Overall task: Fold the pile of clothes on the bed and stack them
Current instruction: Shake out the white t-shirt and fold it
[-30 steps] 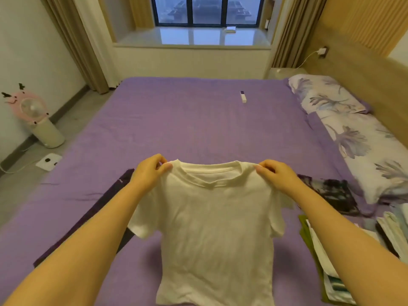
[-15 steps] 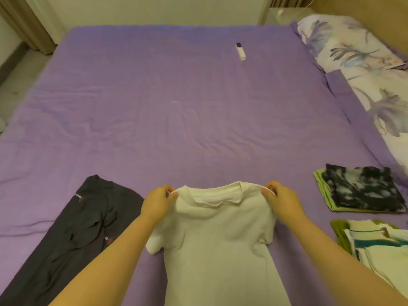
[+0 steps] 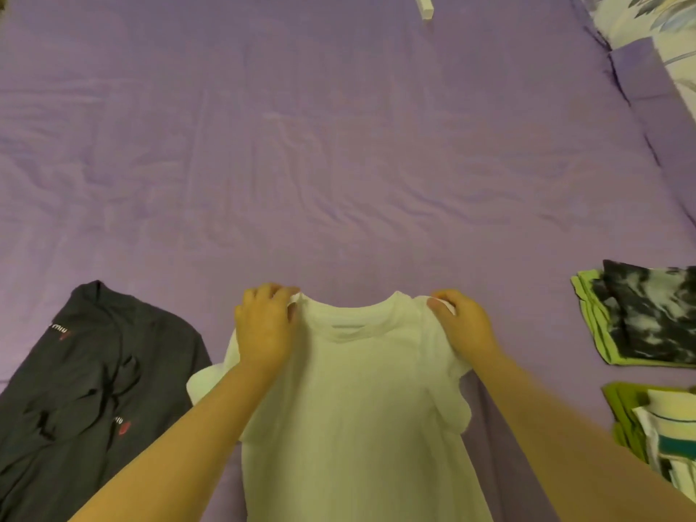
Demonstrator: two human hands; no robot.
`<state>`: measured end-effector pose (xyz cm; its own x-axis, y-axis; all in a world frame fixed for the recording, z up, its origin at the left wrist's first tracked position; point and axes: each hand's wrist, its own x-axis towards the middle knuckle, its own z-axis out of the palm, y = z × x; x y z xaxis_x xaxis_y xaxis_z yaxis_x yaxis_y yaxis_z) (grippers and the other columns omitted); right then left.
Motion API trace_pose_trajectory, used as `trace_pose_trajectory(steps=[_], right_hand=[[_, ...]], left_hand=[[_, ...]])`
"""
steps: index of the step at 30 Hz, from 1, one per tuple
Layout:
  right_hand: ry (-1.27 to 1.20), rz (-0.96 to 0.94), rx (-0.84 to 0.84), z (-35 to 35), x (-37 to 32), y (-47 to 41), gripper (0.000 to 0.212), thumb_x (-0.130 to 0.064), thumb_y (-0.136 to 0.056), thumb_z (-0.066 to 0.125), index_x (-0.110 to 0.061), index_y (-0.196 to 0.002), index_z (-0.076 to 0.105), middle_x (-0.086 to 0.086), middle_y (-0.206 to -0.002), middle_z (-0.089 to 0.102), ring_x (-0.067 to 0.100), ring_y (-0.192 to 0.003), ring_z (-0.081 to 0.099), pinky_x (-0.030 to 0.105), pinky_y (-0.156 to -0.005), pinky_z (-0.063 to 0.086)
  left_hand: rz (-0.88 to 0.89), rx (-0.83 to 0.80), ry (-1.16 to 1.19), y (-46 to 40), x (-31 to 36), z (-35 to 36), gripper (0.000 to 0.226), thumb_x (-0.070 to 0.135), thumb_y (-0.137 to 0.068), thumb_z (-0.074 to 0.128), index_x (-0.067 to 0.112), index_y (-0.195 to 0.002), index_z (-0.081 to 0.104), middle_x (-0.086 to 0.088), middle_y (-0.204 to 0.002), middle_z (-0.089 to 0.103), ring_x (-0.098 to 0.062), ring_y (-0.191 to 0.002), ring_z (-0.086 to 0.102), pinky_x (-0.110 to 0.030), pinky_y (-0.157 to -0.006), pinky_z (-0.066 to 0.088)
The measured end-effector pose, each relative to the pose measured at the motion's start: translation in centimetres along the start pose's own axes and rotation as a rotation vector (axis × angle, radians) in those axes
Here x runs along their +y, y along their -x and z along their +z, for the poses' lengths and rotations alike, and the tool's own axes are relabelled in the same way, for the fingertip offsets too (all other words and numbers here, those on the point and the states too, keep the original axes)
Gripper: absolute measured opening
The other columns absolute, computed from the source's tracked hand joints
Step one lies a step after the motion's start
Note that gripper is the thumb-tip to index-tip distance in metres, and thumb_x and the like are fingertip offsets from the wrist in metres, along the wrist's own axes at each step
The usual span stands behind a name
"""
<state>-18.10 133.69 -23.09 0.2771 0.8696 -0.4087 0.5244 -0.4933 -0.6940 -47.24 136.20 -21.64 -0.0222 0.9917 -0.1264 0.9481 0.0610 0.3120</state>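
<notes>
Likely the sleeves bunch under the shirt (image 3: 357,401) as it settles on the bed (image 3: 339,163), leaving creases that spoil the fold; the right sleeve looks crumpled already. Both arms reach forward, palms down. The left hand (image 3: 265,325) and right hand (image 3: 465,325) each pinch a shoulder beside the collar, holding it spread between them.

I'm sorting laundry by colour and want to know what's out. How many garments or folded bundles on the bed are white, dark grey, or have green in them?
White: 1, the white T-shirt, held by the left hand and right hand
Dark grey: 1, the dark grey garment
With green: 2, the tie-dye bundle and the striped bundle
Total: 4
</notes>
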Motion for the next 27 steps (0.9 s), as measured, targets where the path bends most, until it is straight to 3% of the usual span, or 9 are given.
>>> trace_pose_trajectory(steps=[3,6,9,11,15,18,20,24,27], right_hand=[[-0.202,0.096,-0.053,0.1,0.1,-1.0,0.032,-0.037,-0.096,0.050,-0.023,-0.124,0.055,-0.014,-0.110,0.056,0.006,-0.102,0.050,0.011,-0.076,0.036],[-0.081,0.137,-0.174,-0.7,1.9,-0.4,0.049,-0.047,-0.092,0.052,-0.023,-0.135,0.046,-0.011,-0.117,0.048,0.006,-0.106,0.045,0.022,-0.088,0.033],[-0.098,0.077,-0.353,-2.4,3.5,1.0,0.052,-0.041,-0.081,0.071,-0.031,-0.125,0.046,-0.018,-0.114,0.056,0.004,-0.101,0.056,0.021,-0.080,0.045],[0.040,0.007,-0.438,-3.3,4.7,1.3,0.044,-0.033,-0.084,0.070,-0.025,-0.122,0.051,-0.010,-0.114,0.062,0.011,-0.101,0.059,0.028,-0.080,0.049],[0.273,-0.036,-0.337,-5.7,6.2,0.5,0.025,-0.030,-0.092,0.059,-0.007,-0.103,0.061,0.006,-0.096,0.065,0.023,-0.084,0.056,0.032,-0.068,0.040],[0.283,-0.002,-0.272,-8.2,7.1,-0.2,0.024,-0.037,-0.089,0.061,-0.013,-0.086,0.060,0.003,-0.078,0.060,0.017,-0.071,0.050,0.031,-0.061,0.035],[0.291,0.008,-0.262,-9.1,8.0,-0.4,0.021,-0.038,-0.089,0.061,-0.019,-0.080,0.057,-0.002,-0.070,0.053,0.015,-0.067,0.046,0.031,-0.060,0.036],[0.157,0.002,-0.197,-9.6,9.1,0.1,0.017,-0.032,-0.095,0.053,-0.017,-0.088,0.057,0.001,-0.069,0.052,0.018,-0.067,0.046,0.033,-0.061,0.038],[0.233,-0.024,-0.050,-9.2,9.3,0.2,0.021,-0.036,-0.096,0.050,-0.017,-0.094,0.059,0.002,-0.073,0.059,0.024,-0.072,0.054,0.036,-0.062,0.043]], left_hand=[[0.253,-0.178,0.146,0.7,4.8,2.4,0.031,0.017,-0.096,0.050,0.021,-0.125,0.061,-0.001,-0.125,0.059,-0.025,-0.114,0.047,-0.031,-0.092,0.037],[0.334,-0.321,0.266,0.4,9.7,4.7,0.038,0.013,-0.098,0.043,0.023,-0.133,0.054,0.001,-0.136,0.052,-0.024,-0.120,0.043,-0.025,-0.097,0.032],[0.432,-0.460,0.195,-1.0,13.3,6.4,0.048,0.011,-0.098,0.036,0.028,-0.143,0.040,0.003,-0.151,0.036,-0.026,-0.130,0.037,-0.031,-0.109,0.028],[0.490,-0.540,0.115,-2.0,14.8,7.0,0.050,0.012,-0.099,0.036,0.029,-0.146,0.034,0.003,-0.152,0.034,-0.024,-0.134,0.036,-0.034,-0.111,0.027],[0.412,-0.652,0.049,-3.2,16.3,7.3,0.050,0.024,-0.096,0.047,0.031,-0.145,0.035,-0.002,-0.135,0.047,-0.025,-0.122,0.048,-0.033,-0.098,0.042],[0.378,-0.656,-0.108,-3.7,17.0,7.4,0.041,0.028,-0.095,0.048,0.029,-0.136,0.048,-0.001,-0.136,0.043,-0.026,-0.119,0.049,-0.034,-0.097,0.043],[0.455,-0.539,-0.287,-3.8,17.4,7.5,0.036,0.032,-0.094,0.049,0.031,-0.129,0.057,0.002,-0.135,0.046,-0.025,-0.121,0.044,-0.033,-0.098,0.035],[0.466,-0.457,-0.287,-4.3,17.9,7.3,0.031,0.036,-0.094,0.048,0.031,-0.122,0.060,0.003,-0.121,0.060,-0.021,-0.122,0.043,-0.037,-0.108,0.019],[0.378,-0.408,-0.218,-4.9,18.2,7.0,0.023,0.036,-0.094,0.049,0.025,-0.109,0.062,-0.001,-0.105,0.064,-0.022,-0.100,0.055,-0.031,-0.084,0.029]])
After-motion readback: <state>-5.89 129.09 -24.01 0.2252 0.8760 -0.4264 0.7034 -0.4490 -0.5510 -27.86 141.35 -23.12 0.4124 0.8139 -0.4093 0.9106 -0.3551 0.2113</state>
